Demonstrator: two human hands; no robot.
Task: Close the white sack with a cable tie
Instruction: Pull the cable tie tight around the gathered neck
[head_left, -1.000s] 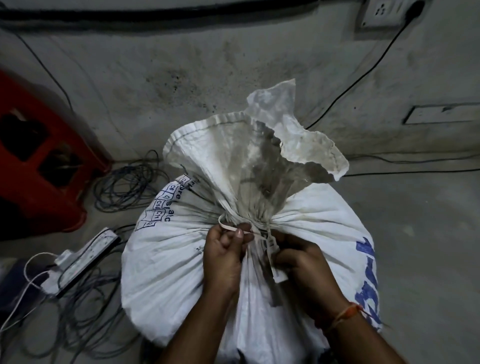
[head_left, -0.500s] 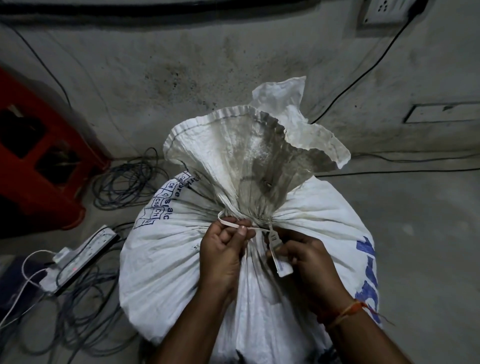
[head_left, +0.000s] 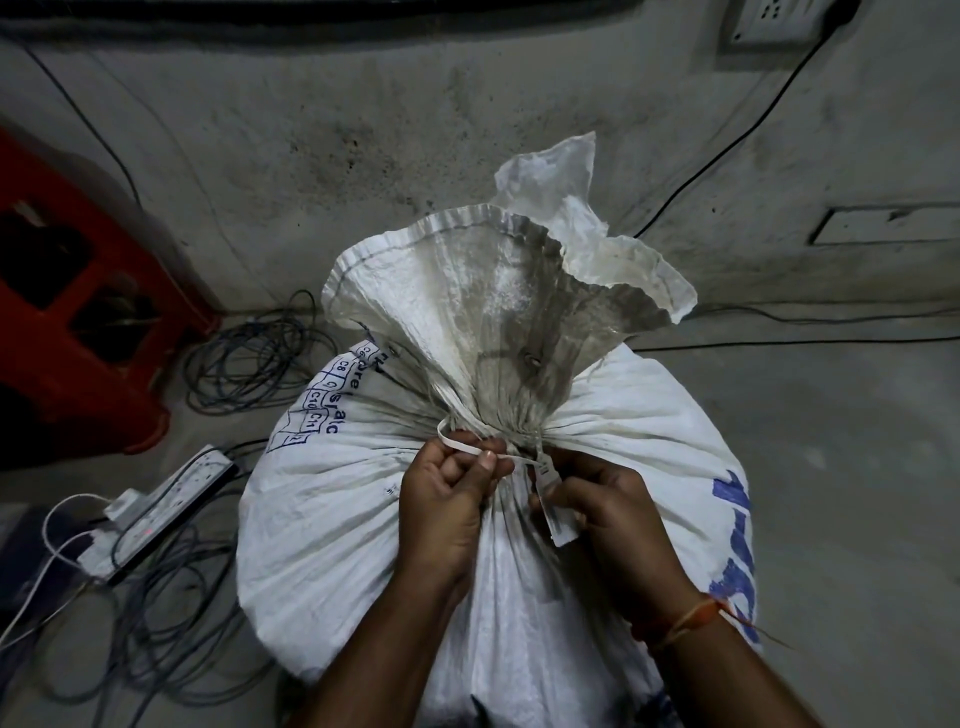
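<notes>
A full white sack (head_left: 332, 519) with blue print stands on the floor, its mouth gathered into a neck and the top fanned open above. A white cable tie (head_left: 457, 442) loops around the neck. My left hand (head_left: 447, 499) pinches the tie's strap at the front left of the neck. My right hand (head_left: 597, 509) grips the tie's flat tag end (head_left: 556, 519), which hangs down at the front right. The far side of the loop is hidden by the gathered fabric.
A red plastic stool (head_left: 72, 322) stands at the left. Coiled dark cables (head_left: 249, 358) and a white power strip (head_left: 161, 504) lie on the floor left of the sack. A concrete wall with a socket (head_left: 769, 21) and trailing wires is behind.
Both hands have stayed at the neck with the tie; the tag end has shifted slightly under my right hand. The sack's open top has leaned a little to the right.
</notes>
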